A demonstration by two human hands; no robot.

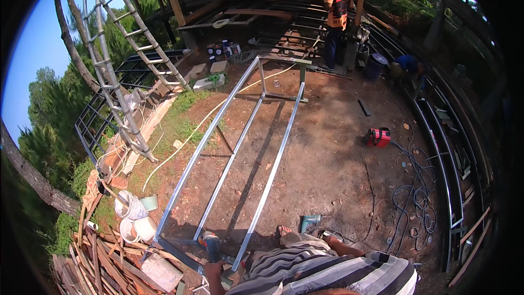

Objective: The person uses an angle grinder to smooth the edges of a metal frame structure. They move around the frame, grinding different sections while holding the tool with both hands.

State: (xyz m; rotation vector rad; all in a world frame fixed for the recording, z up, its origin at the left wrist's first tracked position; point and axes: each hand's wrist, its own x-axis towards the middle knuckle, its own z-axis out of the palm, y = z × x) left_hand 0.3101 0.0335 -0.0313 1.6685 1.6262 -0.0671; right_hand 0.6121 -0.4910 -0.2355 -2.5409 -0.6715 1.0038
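A long silver metal frame (222, 170) of square tubes lies on the dirt, stretching away from me. At its near end my left hand (213, 269) is closed round the rear of a slim grey-blue power tool that looks like an angle grinder (212, 247). The tool's head is beside the near ends of the tubes; whether it touches them I cannot tell. My right hand (331, 239) is low by my shorts, its fingers too small and dark to read. Close to it, a teal power drill (310, 222) lies on the ground.
Scrap wood (109, 262) and white buckets (129, 205) are at the left, below a bamboo ladder (112, 84). A red machine (377, 137) with looped cables (419, 207) is at the right. One person (337, 13) stands ahead; another (406, 65) crouches by long steel bars.
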